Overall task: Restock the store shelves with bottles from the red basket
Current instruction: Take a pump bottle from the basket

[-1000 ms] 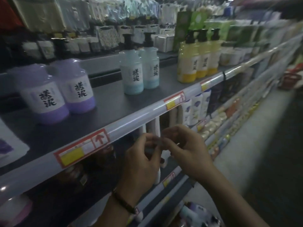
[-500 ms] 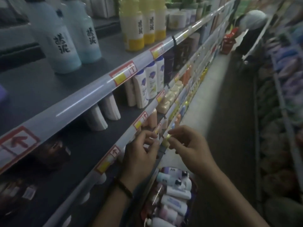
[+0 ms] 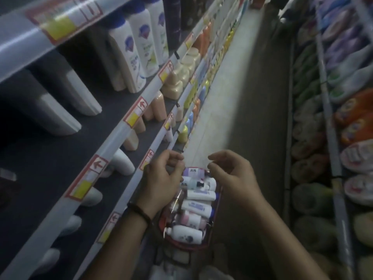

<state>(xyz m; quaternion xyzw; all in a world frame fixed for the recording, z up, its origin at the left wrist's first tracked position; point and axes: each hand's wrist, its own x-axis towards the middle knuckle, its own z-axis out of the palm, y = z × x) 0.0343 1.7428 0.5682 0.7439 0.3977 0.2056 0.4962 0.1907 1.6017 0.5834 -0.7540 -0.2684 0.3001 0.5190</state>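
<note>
The red basket [image 3: 178, 245] stands on the aisle floor below my hands, filled with several small white, pink and lilac bottles [image 3: 187, 236] lying on their sides. My left hand [image 3: 161, 178], a dark band on its wrist, hovers over the basket's left side by the shelf edge, fingers loosely curled with nothing seen in them. My right hand [image 3: 232, 176] hovers over the basket's right side, also loosely curled and holding nothing. The two hands are a short gap apart.
Shelves [image 3: 113, 138] with price rails run along the left, holding white blue-capped bottles [image 3: 133, 55], peach bottles [image 3: 159, 106] and white tubes. Refill pouches [image 3: 355, 126] fill the rack on the right. A narrow floor strip [image 3: 242, 98] runs between.
My view has tipped down from the upper shelf to the basket. My hands, fingertips together before, have moved apart and lowered over the basket.
</note>
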